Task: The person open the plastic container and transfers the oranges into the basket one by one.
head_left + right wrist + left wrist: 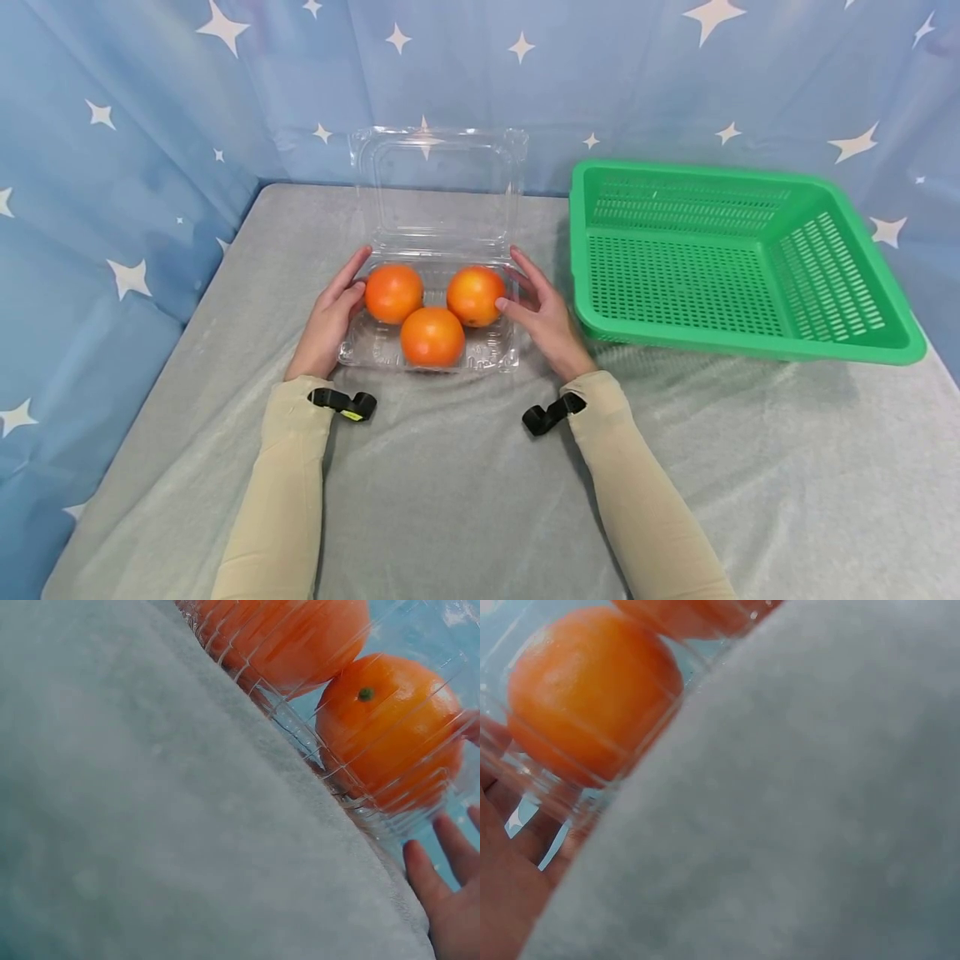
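A clear plastic clamshell box (384, 352) lies on the table with its lid (442, 196) raised against the curtain. Three oranges sit in its base: a left orange (394, 293), a right orange (476, 296) and a front orange (432, 337). My left hand (330, 321) is at the box's left side, thumb near the left orange, fingers along the outer wall. On the opposite side, my right hand (551, 325) has its thumb at the right orange; its fingers are spread outside the wall in the right wrist view. Firm contact is unclear.
To the right stands a green plastic basket (750, 343) with slotted walls and nothing in it. A grey cloth (435, 500) covers the table. Behind and to the left hangs a blue curtain (465, 75) with white stars. Each sleeve carries a black wrist strap.
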Tool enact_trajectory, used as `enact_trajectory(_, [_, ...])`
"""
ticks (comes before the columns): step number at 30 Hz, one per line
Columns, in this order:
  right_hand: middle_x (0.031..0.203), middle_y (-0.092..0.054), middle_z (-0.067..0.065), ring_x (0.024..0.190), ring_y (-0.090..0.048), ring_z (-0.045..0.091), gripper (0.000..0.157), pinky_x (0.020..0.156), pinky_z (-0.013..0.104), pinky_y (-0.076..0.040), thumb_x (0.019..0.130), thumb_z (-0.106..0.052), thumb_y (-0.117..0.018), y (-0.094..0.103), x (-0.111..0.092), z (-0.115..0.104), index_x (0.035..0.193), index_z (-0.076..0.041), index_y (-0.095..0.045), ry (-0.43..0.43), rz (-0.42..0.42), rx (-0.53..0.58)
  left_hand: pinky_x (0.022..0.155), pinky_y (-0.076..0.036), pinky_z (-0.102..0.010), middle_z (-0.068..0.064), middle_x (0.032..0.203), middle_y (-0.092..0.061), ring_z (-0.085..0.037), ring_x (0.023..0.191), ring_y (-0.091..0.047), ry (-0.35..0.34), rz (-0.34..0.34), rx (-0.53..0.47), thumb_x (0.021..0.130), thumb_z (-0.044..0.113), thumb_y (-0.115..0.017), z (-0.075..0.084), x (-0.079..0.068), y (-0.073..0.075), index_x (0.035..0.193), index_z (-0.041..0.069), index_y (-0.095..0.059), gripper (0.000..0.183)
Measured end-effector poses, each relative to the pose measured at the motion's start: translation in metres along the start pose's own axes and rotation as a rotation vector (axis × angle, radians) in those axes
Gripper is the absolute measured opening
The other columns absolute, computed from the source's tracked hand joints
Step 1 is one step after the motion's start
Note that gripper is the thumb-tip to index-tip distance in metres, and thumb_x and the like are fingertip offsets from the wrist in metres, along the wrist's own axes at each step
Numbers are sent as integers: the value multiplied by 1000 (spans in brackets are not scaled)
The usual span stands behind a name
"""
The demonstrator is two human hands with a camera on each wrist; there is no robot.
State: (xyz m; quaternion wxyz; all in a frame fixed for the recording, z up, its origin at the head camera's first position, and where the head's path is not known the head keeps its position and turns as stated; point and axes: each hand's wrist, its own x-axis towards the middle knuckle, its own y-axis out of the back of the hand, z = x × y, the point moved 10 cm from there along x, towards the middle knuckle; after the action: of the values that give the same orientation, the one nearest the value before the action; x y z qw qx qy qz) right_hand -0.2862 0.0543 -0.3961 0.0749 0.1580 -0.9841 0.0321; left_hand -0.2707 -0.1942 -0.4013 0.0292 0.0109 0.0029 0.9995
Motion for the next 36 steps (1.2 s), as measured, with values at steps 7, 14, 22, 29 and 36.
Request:
enact_trajectory(7, [144, -27, 1, 127, -32, 22, 70, 99, 34, -34, 81, -1, -61, 5, 5, 13, 141, -16, -28, 3, 1, 31, 104, -26, -36, 8, 143, -28, -15, 126, -32, 3, 2, 1, 96, 11, -35, -1, 1, 0, 140, 20, -30, 45])
enact_trajectory(14, [138, -38, 1, 124, -38, 17, 69, 95, 31, -38, 81, -7, -63, 8, 6, 24, 138, -29, -31, -25, 6, 37, 104, -26, -36, 7, 143, -28, -18, 128, -29, 4, 11, -20, 96, 10, -35, -1, 1, 1, 140, 17, -30, 45])
enact_trajectory(22, [138, -37, 12, 121, -42, 23, 71, 94, 33, -39, 82, -1, -60, 4, 4, 18, 141, -23, -27, -54, -14, 57, 104, -24, -40, 6, 143, -29, -20, 129, -28, 4, 17, -18, 96, 10, -36, -2, 2, 2, 140, 17, -31, 45])
enact_trajectory(29, [136, -39, 13, 120, -43, 20, 71, 94, 31, -39, 82, 0, -61, 5, 4, 19, 140, -25, -29, -41, -15, 60, 104, -24, -41, 5, 143, -29, -21, 130, -26, 3, 19, -8, 96, 11, -36, -3, 2, 2, 140, 18, -32, 45])
enact_trajectory(36, [137, -38, 14, 120, -42, 20, 70, 94, 32, -40, 82, -1, -61, 7, 6, 24, 140, -24, -29, -8, -14, 58, 104, -25, -39, 5, 142, -30, -16, 126, -31, 30, 28, 9, 96, 15, -38, -5, 1, 2, 138, 19, -35, 43])
